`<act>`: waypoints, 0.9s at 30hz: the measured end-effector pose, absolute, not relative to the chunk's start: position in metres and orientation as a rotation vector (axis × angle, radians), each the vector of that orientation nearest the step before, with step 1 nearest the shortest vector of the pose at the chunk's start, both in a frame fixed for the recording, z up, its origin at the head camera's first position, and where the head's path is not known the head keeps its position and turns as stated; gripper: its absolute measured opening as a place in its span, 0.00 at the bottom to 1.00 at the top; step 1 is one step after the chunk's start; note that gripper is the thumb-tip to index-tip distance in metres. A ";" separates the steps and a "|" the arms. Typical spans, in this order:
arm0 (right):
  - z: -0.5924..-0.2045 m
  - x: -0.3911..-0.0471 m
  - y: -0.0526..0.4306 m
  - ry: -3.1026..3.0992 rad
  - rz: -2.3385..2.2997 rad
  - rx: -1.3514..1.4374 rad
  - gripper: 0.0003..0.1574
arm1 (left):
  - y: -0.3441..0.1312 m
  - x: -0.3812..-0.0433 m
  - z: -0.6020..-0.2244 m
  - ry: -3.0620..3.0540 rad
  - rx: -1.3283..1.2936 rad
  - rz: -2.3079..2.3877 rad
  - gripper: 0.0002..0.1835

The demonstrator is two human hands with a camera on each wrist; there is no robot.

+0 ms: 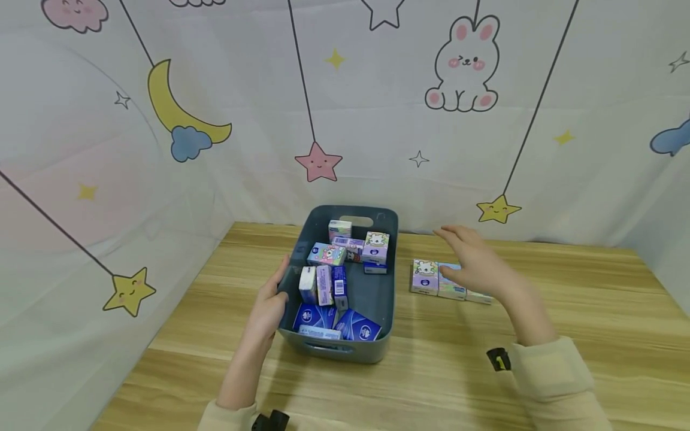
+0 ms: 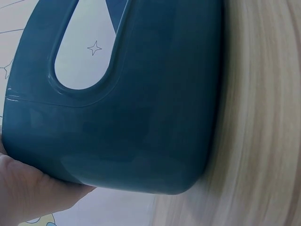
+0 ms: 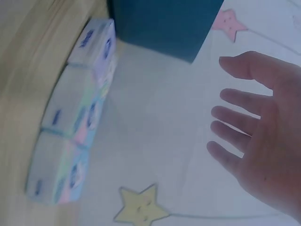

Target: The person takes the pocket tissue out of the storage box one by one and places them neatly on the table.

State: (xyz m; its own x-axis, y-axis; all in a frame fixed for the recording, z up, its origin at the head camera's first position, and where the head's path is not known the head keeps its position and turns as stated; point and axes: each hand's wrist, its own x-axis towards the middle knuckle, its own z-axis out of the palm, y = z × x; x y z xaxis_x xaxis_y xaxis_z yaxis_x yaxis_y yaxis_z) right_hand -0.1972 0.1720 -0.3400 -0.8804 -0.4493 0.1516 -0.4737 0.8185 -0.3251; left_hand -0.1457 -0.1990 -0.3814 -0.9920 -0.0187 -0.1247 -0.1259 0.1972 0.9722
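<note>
A dark blue-green plastic basket (image 1: 385, 299) stands on the table with several small tissue packs inside, such as a blue pack (image 1: 360, 326) and a purple-and-white pack (image 1: 375, 246). My left hand (image 1: 269, 308) grips the basket's left side, its thumb at the rim; in the left wrist view the hand (image 2: 33, 193) is partly cut off. Right of the basket, three tissue packs lie in a row, a purple one (image 1: 424, 278) nearest it. Over that row hovers my right hand (image 1: 477, 263), fingers extended and apart; its palm holds nothing in the right wrist view (image 3: 263, 127).
The wooden table (image 1: 431, 377) reaches back to a white cloth backdrop (image 1: 259, 179) printed with stars, a moon and a rabbit. Cloth also hangs on the left and right. The basket's far end stands close to the backdrop.
</note>
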 end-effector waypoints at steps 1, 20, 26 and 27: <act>-0.338 -0.196 0.167 -2.922 0.543 0.759 0.45 | -0.199 -0.146 -0.381 2.365 -0.143 1.932 0.40; -0.326 -0.192 0.072 -2.858 0.438 1.082 0.50 | -0.198 -0.149 -0.382 2.362 -0.165 1.926 0.41; -0.335 -0.198 0.049 -2.861 0.345 1.176 0.52 | -0.199 -0.147 -0.384 2.364 -0.154 1.915 0.41; -0.336 -0.199 0.045 -2.860 0.336 1.192 0.52 | -0.200 -0.147 -0.383 2.366 -0.156 1.918 0.41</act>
